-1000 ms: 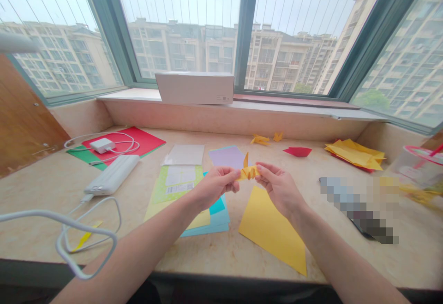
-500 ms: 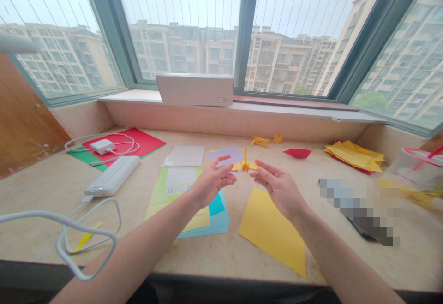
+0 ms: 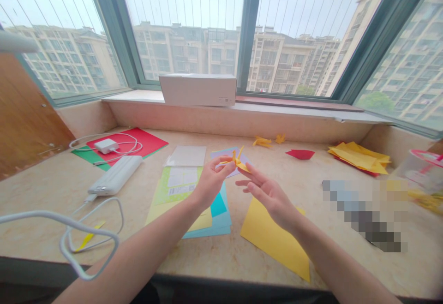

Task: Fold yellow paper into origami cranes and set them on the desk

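Note:
Between the thumb and fingers of my left hand (image 3: 213, 175) is a small yellow-orange paper crane (image 3: 238, 160), pinched by its left side. Its thin points stick up, and one wing slants down to the right. My right hand (image 3: 272, 195) has its fingers apart, with a fingertip touching the outer wing. Below my right hand a yellow paper sheet (image 3: 277, 239) lies on the counter. Light blue paper (image 3: 207, 229), a pale yellow sheet and a green packet (image 3: 162, 188) are under and beside my left arm. A lilac sheet (image 3: 224, 153) shows behind the crane.
Folded yellow pieces (image 3: 262, 141) and a red folded paper (image 3: 300, 154) lie farther back. At right are yellow papers (image 3: 360, 156), a blurred-out object (image 3: 363, 216) and a clear cup (image 3: 420, 170). A power bank (image 3: 116, 175), looping white cable (image 3: 86, 230) and red paper (image 3: 148, 141) occupy the left.
My right hand has let go of the crane's right wing and moved slightly down, fingers spreading. The crane has turned and shifted left in my left hand.

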The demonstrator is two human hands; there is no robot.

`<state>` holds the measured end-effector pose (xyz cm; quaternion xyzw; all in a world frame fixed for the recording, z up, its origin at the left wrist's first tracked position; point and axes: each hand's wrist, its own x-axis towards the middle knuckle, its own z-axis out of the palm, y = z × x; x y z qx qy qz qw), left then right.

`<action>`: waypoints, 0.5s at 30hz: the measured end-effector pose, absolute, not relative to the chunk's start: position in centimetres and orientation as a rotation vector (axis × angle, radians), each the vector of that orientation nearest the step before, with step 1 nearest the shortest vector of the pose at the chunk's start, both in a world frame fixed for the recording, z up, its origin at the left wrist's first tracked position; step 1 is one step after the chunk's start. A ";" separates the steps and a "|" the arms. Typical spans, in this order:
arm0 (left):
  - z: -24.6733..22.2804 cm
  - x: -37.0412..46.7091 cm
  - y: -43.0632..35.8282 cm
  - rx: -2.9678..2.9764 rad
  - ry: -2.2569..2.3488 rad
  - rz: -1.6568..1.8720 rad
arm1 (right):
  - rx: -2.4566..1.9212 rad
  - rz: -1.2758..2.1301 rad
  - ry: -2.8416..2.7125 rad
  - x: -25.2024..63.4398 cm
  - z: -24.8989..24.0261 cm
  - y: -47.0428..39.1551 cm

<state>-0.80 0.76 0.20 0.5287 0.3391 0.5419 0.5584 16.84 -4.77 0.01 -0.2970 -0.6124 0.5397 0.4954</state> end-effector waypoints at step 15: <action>0.6 -0.1 -0.3 1.127 0.664 1.138 | -1.038 0.962 -1.296 18.9 0.1 -2.7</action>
